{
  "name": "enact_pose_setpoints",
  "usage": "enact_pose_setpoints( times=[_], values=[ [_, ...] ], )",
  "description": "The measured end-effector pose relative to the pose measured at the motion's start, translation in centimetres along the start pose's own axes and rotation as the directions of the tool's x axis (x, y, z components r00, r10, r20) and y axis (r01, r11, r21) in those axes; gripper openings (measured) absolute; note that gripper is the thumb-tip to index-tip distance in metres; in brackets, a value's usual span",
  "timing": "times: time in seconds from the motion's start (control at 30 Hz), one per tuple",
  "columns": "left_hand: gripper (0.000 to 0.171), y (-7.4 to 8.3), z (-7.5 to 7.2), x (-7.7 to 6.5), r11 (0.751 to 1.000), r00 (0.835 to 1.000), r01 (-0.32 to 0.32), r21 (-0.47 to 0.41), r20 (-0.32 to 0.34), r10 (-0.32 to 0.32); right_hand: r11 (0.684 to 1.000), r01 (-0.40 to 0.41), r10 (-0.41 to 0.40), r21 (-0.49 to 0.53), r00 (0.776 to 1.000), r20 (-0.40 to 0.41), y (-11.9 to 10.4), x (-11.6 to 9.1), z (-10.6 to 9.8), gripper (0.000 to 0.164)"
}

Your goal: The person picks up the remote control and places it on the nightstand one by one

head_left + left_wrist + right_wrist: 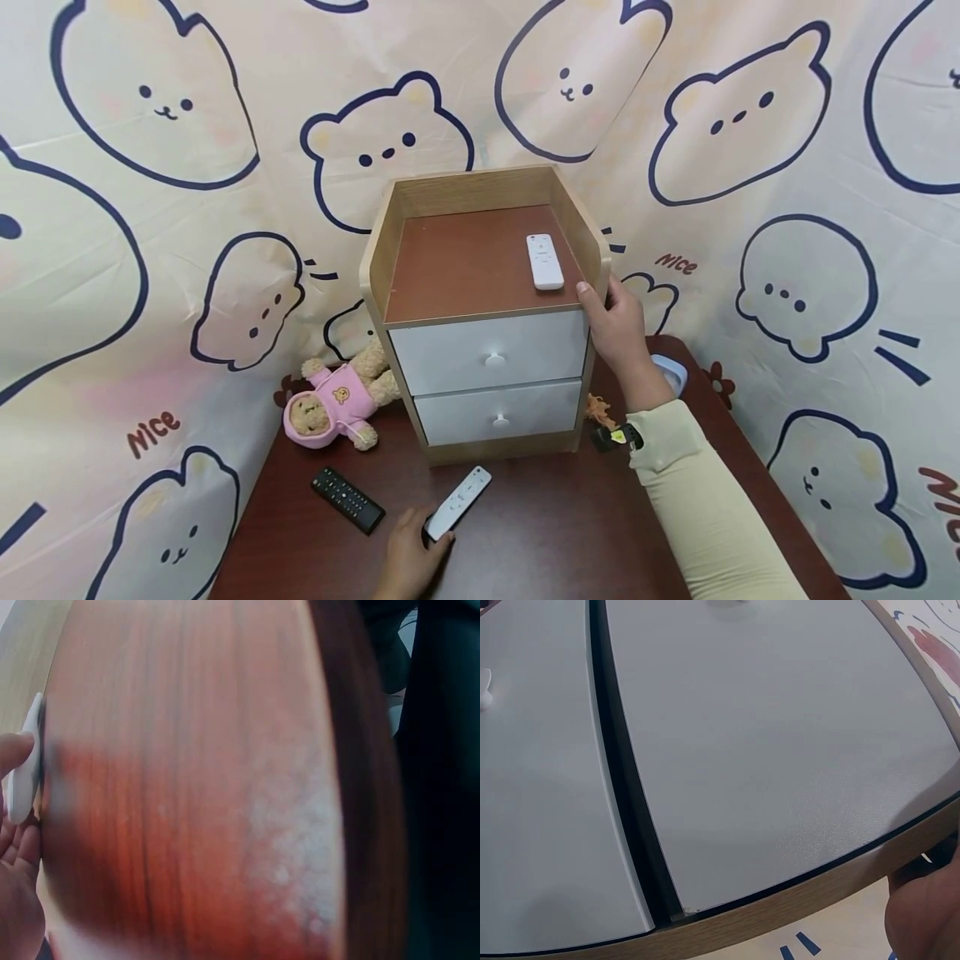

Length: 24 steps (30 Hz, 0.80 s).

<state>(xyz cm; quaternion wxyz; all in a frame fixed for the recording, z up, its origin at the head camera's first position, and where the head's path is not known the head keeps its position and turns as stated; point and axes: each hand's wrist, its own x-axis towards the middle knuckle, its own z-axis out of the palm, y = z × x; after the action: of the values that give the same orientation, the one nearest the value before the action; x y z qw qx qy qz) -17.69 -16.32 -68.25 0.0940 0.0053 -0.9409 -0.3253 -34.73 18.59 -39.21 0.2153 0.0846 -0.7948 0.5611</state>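
A white remote control [459, 503] lies slanted low over the table, in front of a small wooden two-drawer cabinet [504, 452]. My left hand [414, 552] pinches its near end between thumb and fingers; in the left wrist view the remote [27, 769] shows edge-on. My right hand [619, 328] grips the cabinet's right side panel, thumb at the front edge of the top and fingers partly hidden behind the panel. Both white drawers [780, 750] are closed. Another white remote [545, 262] lies on the cabinet's brown top shelf, close to the right thumb.
A black remote [348, 499] lies on the dark wooden table [555, 542], left of my left hand. A teddy bear in pink [341, 400] lies beside the cabinet. Right of it are a small black-and-yellow object [617, 437], an orange item [597, 412] and a pale blue item [670, 373].
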Motion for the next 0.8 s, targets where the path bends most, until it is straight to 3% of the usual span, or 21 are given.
enact_pose_setpoints(
  times=[0.2,0.3,0.8],
  values=[
    [0.048,0.3,0.0,0.2,0.999,0.999,0.05,-0.005,0.007,-0.05,1.0,-0.006,0.006,0.002,1.0,-0.002,-0.1,-0.1,0.0,0.063],
    [0.047,0.1,0.0,0.2,0.999,0.999,0.045,-0.022,-0.007,-0.045,1.0,-0.01,0.01,-0.003,1.0,-0.005,-0.1,-0.1,0.0,0.063],
    [0.039,-1.9,-0.5,1.5,0.988,0.991,-0.129,-0.081,-0.052,0.125,1.0,-0.008,0.008,0.017,1.0,0.002,0.2,0.0,0.0,0.063]
  ],
)
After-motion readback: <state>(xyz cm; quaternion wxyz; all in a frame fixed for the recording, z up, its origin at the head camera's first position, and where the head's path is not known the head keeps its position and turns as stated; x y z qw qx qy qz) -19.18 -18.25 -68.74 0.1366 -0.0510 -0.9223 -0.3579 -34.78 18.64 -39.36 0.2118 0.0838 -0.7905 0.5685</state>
